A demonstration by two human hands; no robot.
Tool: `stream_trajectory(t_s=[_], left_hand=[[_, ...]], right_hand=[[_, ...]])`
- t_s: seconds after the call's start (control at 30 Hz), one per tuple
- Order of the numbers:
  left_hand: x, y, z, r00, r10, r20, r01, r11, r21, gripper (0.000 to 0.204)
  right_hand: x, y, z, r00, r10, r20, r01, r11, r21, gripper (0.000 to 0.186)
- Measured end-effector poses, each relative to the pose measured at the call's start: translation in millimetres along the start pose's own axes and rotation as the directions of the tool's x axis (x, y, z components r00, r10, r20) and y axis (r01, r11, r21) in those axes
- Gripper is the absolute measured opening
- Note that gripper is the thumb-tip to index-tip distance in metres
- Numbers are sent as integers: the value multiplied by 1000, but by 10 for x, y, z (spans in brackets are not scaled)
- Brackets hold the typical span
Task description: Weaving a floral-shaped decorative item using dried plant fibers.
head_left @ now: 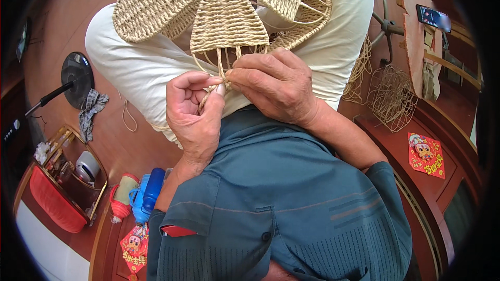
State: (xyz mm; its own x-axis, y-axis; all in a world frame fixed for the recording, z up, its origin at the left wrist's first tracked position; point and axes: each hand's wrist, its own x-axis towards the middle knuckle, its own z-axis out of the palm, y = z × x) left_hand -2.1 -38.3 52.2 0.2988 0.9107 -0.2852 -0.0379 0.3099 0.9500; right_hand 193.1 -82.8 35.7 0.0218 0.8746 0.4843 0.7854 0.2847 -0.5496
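A flower-shaped piece of woven straw (229, 21) rests across my lap, its wide petals fanning out from a ring with a round hole. Loose straw cords hang from the lower edge of the nearest petal over a thin curved frame. At those cords my left hand (195, 105) pinches a twisted straw cord (204, 102) between thumb and forefinger. My right hand (276, 82) grips the same cords with closed fingertips, right beside the left thumb. The two hands touch or almost touch. Fingers partly hide where the strands cross.
Coils of loose straw cord (391, 96) lie on the floor at the right, below a stool (411, 36) with a phone (433, 18) on it. At the left are a round black stand base (78, 80), a grey rag (92, 113), a red-seated chair (57, 198) and a blue bottle (153, 190).
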Motion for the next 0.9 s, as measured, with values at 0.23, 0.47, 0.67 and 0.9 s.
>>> stream_trajectory(t_s=[0.23,0.47,0.67,0.9], left_hand=[[46,-19,-17,1000,1,-14,0,999,35,36],[127,-35,-30,999,32,-22,-30,994,108,36],[28,42,-40,997,-46,-70,52,994,95,32],[-33,199,-188,977,0,213,-156,680,716,14]], right_hand=[[10,-14,38,998,7,61,-8,1000,1,17],[-5,-22,-6,992,-31,119,34,999,-27,26],[22,-47,68,996,-22,86,28,997,-66,15],[-7,-74,126,1000,-3,31,5,997,-77,14]])
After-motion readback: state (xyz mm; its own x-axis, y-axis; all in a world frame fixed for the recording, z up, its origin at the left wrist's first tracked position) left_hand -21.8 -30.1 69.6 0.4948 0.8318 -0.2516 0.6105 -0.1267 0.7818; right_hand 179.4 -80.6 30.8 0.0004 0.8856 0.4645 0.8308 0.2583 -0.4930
